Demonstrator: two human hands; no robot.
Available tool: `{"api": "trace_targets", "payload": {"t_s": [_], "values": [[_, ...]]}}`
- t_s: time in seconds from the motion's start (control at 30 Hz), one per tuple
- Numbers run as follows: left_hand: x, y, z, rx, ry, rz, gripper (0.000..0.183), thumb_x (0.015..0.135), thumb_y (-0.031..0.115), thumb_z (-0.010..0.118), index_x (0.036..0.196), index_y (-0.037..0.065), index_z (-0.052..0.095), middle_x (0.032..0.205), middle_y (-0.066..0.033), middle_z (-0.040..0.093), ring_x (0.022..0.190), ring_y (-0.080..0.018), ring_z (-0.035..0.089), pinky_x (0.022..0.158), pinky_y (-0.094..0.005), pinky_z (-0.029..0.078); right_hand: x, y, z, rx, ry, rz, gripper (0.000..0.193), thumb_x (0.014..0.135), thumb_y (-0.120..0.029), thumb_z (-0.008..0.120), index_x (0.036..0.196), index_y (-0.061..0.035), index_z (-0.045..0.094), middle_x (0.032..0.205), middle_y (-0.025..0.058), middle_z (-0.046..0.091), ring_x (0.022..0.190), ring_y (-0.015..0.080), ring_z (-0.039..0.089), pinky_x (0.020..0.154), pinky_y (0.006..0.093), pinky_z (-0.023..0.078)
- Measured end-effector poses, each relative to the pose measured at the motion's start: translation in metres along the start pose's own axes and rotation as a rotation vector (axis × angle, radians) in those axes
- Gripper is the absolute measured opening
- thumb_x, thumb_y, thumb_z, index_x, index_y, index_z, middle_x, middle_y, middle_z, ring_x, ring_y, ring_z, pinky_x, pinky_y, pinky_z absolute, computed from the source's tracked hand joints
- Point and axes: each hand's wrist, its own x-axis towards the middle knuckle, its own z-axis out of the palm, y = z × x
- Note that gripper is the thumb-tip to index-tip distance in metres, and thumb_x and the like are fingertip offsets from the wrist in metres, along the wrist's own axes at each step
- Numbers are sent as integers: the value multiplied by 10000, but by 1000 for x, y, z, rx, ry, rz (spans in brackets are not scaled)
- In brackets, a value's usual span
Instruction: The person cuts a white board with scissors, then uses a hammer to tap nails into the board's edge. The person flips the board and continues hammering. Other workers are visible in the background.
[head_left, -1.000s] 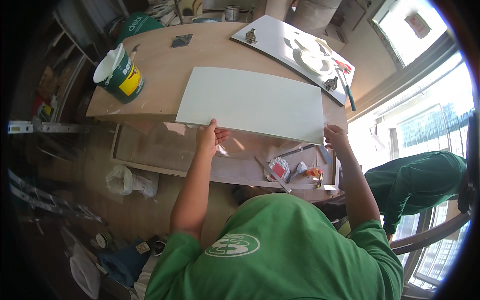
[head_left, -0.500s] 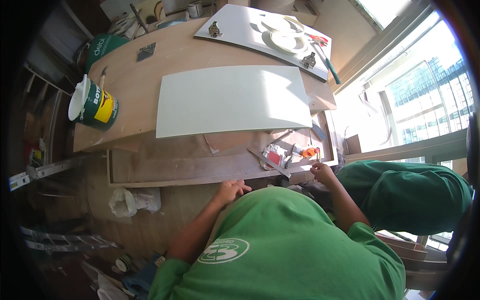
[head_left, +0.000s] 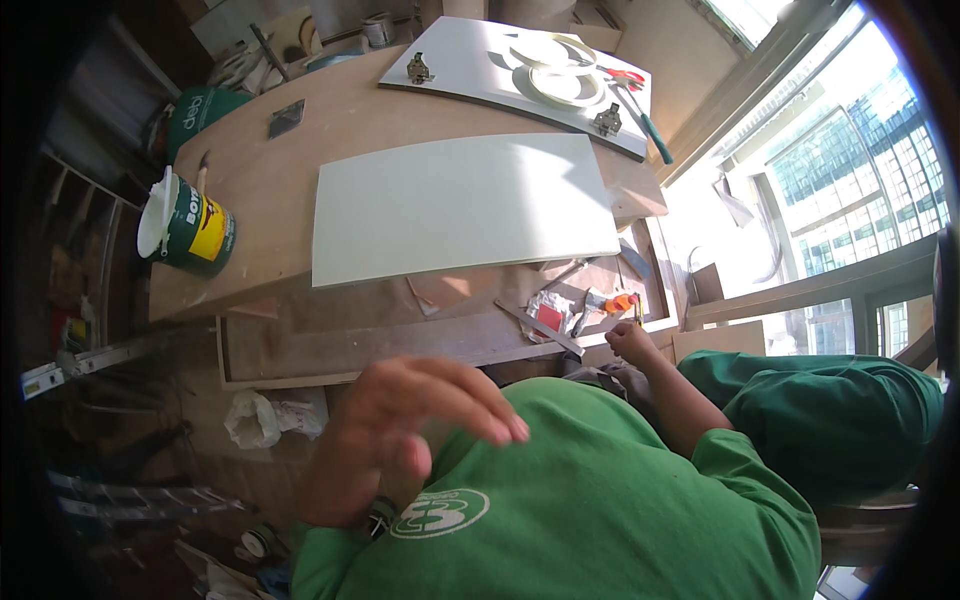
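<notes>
My left hand (head_left: 415, 415) is raised in front of my green shirt, palm down. Its fingers are bent, the thumb stands apart from them, and nothing is in it. Low by the drawer's front right edge, my right hand (head_left: 628, 345) has its fingers curled together; anything held in them is too small to make out. Just beyond it lies an orange-handled tool (head_left: 622, 303) in the shallow wooden drawer (head_left: 365, 347). Beside that are a metal ruler (head_left: 540, 328) and a crumpled packet with a red patch (head_left: 549, 318). A white panel (head_left: 465, 205) rests on the table above the drawer.
A green bucket (head_left: 208, 235) stands at the table's left. At the back, a second white panel (head_left: 470, 62) carries hinges, rolls of edge banding (head_left: 566, 86) and red-handled pliers (head_left: 627, 78). A green-clad person (head_left: 830, 420) is close on my right. A plastic bag (head_left: 252, 420) lies below left.
My left hand has risen from the drawer's front edge toward the camera, and its fingers have spread. The right hand has shifted slightly left. The view has tilted a little.
</notes>
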Motion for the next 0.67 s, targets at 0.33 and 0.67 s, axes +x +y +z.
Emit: {"api": "trace_targets", "payload": {"t_s": [0.33,0.67], "values": [[83,-7,98,-261,-117,832,662,1070,421,520,1012,-218,684,1114,-395,673,1037,-496,686,885,-537,582,11,-55,-28,34,202,-276,306,951,-273,638,976,17,731,770,135,725,743,230,703,749,382,544],[65,40,32,-197,-147,682,279,1039,277,596,1076,18,694,1097,-179,725,1123,-317,641,1011,-562,481,4,-65,-59,198,446,-246,335,903,-297,637,790,11,703,679,166,675,641,255,661,642,421,512]]}}
